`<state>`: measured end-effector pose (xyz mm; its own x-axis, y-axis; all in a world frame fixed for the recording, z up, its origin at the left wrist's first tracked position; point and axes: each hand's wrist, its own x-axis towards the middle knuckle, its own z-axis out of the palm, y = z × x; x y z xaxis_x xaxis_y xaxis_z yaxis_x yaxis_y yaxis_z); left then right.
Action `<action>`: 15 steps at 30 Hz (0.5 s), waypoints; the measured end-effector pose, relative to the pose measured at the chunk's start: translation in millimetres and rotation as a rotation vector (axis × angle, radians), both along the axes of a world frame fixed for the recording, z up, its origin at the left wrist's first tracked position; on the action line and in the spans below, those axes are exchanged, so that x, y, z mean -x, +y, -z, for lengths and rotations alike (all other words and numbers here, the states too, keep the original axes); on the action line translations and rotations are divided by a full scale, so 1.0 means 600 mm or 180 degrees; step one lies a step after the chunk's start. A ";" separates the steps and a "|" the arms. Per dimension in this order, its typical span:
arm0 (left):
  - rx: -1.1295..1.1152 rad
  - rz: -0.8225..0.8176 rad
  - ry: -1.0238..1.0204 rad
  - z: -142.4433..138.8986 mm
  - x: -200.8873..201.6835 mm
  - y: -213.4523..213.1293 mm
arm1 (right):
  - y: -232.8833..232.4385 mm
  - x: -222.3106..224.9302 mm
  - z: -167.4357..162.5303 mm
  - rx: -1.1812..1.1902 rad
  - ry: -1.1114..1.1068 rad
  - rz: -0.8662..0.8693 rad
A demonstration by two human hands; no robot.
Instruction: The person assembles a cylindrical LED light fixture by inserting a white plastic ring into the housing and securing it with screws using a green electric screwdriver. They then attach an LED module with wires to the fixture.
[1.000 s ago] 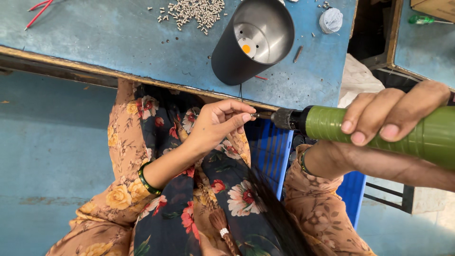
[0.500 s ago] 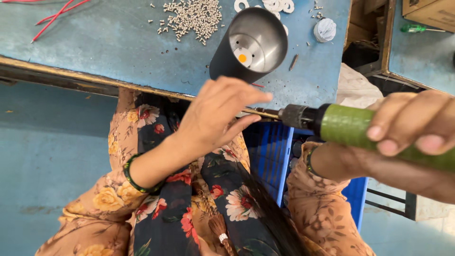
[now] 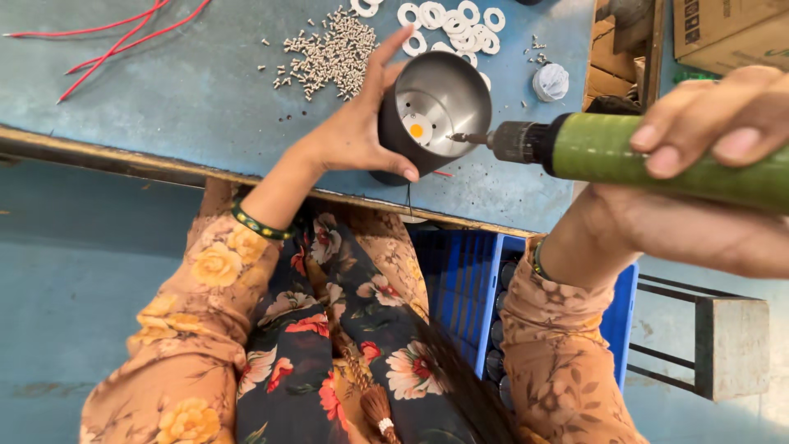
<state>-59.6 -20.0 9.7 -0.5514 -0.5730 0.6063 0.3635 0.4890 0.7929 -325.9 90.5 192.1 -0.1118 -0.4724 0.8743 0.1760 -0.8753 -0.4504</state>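
Blue and worn, the counter [image 3: 164,107] carries a heap of small silver screws [image 3: 329,51], a cluster of white plastic rings [image 3: 448,20], two red wires [image 3: 107,37] at its far left and a small white cap [image 3: 551,80]. Near its front edge sits a black cylindrical lamp housing [image 3: 431,115], tipped so its open mouth faces the right, showing a pale metal inside with a small yellow-orange spot on the base.

The left hand [image 3: 357,131] wraps the housing from the left side: the thumb presses along its lower outer wall, the other fingers [image 3: 386,51] curl behind the rim, one of them pointing up over the screws. The fingers are clamped on the housing.

The right hand [image 3: 707,140] grips a green electric screwdriver [image 3: 657,156], fingers closed around its barrel (fingertips lying on top). The driver lies nearly level, its metal chuck just outside the housing's mouth and its bit reaching inside to the base, just beside the yellow-orange spot.

Below the counter's edge stands a blue plastic crate [image 3: 468,279], beside the person's floral clothing.
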 end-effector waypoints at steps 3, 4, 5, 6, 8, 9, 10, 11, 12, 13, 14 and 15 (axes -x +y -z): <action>-0.0072 -0.0417 -0.0310 -0.002 0.018 0.026 | -0.016 -0.015 -0.003 -0.0138 0.0065 -0.0054; -0.0008 -0.0693 -0.0458 -0.009 0.024 0.042 | -0.016 -0.016 -0.004 -0.0243 0.0076 -0.0056; -0.0058 -0.1006 -0.0520 -0.013 0.031 0.062 | -0.015 -0.015 -0.003 -0.0319 0.0072 -0.0063; -0.0110 -0.1320 -0.0586 -0.017 0.038 0.090 | -0.013 -0.013 -0.002 -0.0395 0.0067 -0.0070; -0.0114 -0.1565 -0.0523 -0.017 0.041 0.119 | -0.005 -0.005 0.003 -0.0492 0.0041 -0.0062; -0.0083 -0.1496 -0.0391 -0.012 0.039 0.127 | 0.000 0.000 0.007 -0.0552 0.0034 -0.0053; -0.0059 -0.1424 -0.0256 -0.007 0.037 0.127 | 0.006 0.005 0.010 -0.0635 0.0041 -0.0030; -0.0136 -0.1333 -0.0269 0.001 0.034 0.124 | 0.010 0.009 0.014 -0.0684 0.0027 -0.0008; -0.0209 -0.1244 -0.0289 0.008 0.029 0.117 | 0.014 0.013 0.019 -0.0734 0.0013 0.0013; -0.0272 -0.1164 -0.0309 0.015 0.025 0.109 | 0.016 0.015 0.023 -0.0728 -0.0020 0.0028; -0.0248 -0.1124 -0.0350 0.019 0.027 0.106 | 0.014 0.018 0.025 -0.0754 0.0008 -0.0015; -0.0225 -0.1086 -0.0389 0.023 0.028 0.101 | 0.013 0.018 0.027 -0.0781 0.0036 -0.0058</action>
<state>-76.6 40.5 -4.2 -0.3872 -0.7745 0.5001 0.0896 0.5083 0.8565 -336.7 98.1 176.0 -0.0922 -0.6725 0.7343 0.1843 -0.7363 -0.6511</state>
